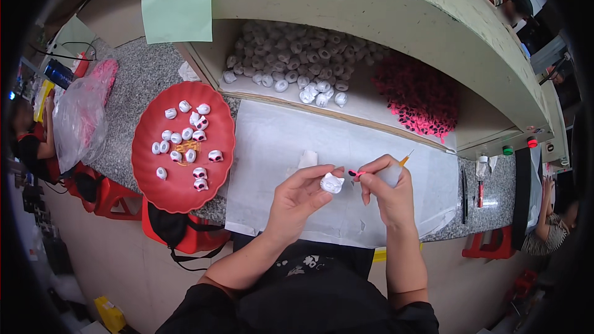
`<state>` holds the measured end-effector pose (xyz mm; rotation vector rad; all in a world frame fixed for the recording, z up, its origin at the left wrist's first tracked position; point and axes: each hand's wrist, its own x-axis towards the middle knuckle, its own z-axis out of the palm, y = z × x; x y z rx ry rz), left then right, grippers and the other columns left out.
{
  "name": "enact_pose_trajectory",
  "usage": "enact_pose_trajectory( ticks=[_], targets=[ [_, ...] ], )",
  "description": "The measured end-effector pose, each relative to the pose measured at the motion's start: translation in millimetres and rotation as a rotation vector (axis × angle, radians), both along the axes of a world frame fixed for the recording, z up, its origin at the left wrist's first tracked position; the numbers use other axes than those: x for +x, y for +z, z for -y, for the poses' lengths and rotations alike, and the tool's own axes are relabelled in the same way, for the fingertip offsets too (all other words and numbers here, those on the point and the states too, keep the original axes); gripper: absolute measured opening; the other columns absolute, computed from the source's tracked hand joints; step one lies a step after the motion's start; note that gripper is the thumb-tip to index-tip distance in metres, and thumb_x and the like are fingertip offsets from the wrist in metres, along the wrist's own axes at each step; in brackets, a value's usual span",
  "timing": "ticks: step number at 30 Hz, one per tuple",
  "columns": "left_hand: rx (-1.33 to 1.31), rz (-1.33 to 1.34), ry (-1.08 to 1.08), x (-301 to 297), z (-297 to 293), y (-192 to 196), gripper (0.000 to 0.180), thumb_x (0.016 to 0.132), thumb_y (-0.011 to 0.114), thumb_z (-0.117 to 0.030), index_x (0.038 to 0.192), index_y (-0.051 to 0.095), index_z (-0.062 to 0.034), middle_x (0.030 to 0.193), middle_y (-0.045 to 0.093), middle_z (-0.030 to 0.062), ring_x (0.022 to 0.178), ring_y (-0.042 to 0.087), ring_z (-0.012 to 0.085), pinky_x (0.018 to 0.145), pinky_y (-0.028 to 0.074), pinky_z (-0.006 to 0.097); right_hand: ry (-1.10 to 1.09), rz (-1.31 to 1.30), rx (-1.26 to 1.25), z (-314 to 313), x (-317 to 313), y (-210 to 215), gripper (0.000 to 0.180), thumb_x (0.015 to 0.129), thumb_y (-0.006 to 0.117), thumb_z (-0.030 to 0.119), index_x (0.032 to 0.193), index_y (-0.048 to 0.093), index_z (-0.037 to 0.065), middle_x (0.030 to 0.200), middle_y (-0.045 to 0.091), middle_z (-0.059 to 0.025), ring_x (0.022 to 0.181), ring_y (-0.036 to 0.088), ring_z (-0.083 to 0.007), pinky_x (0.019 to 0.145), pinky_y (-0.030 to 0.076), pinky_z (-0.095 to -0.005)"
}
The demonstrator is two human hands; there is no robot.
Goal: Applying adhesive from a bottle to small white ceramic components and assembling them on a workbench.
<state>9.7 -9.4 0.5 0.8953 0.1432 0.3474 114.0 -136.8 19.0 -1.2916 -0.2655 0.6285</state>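
Between the thumb and fingers of my left hand (296, 201) sits a small white cat-head-shaped piece (332, 183) with pointed ears. My right hand (388, 193) is just to its right, pinching a small pink-and-black piece (355, 175) at the fingertips. The same hand also keeps a whitish squeeze bottle (390, 175) with a thin yellow needle tip against its fingers, the tip pointing up and away. The two held pieces are apart. Below both hands lies a white paper sheet (260, 148), with a crumpled white tissue (307, 159) on it beside my left fingers.
A red scalloped plate (145, 173) at left bears several white pieces, some with pink-and-black parts. The shelf (371, 125) ahead holds heaps of white pieces (291, 49) and pink-and-black pieces (421, 99). Red stools (495, 244) stand below the table; other people sit at both sides.
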Motion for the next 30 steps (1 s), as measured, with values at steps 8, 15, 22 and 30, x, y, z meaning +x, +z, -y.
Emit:
enact_pose_trajectory(
  ticks=[8,15,22,30],
  targets=[
    [0.185,-0.012,0.012,-6,4,-3,0.034,0.073,0.054,0.004,0.106,0.046,0.0009,0.103,0.051,0.0153,0.098,0.049,0.0201,0.082,0.039,0.030,-0.064,-0.007,0.086,13,-26,4,0.007,0.069,0.058,-0.005,0.074,0.053,-0.003,0.069,0.057,-0.0095,0.052,0.050,-0.0101,0.045,0.040,-0.0198],
    [0.706,0.063,0.030,-4,-2,2,0.028,0.069,0.057,0.007,0.097,0.053,0.0036,0.100,0.052,0.0167,0.093,0.052,0.0225,0.080,0.041,0.030,0.134,0.087,0.016,15,-28,11,0.008,0.067,0.059,-0.005,0.072,0.052,-0.003,0.069,0.056,-0.0134,0.056,0.053,-0.0138,0.045,0.043,-0.0218],
    [0.784,0.107,-0.009,-4,-7,3,0.029,0.066,0.061,0.005,0.095,0.055,0.0027,0.100,0.053,0.0171,0.093,0.052,0.0232,0.078,0.042,0.030,0.098,0.060,0.015,13,-30,8,0.008,0.067,0.058,-0.005,0.072,0.052,-0.003,0.069,0.056,-0.0130,0.056,0.053,-0.0140,0.047,0.044,-0.0219],
    [0.534,0.181,0.001,-7,-2,-2,0.026,0.070,0.058,0.003,0.096,0.052,0.0029,0.101,0.051,0.0197,0.094,0.052,0.0220,0.078,0.041,0.029,0.032,0.139,0.012,8,-42,2,0.016,0.066,0.059,-0.008,0.079,0.050,-0.003,0.071,0.054,-0.0123,0.056,0.052,-0.0135,0.047,0.045,-0.0217]
  ],
)
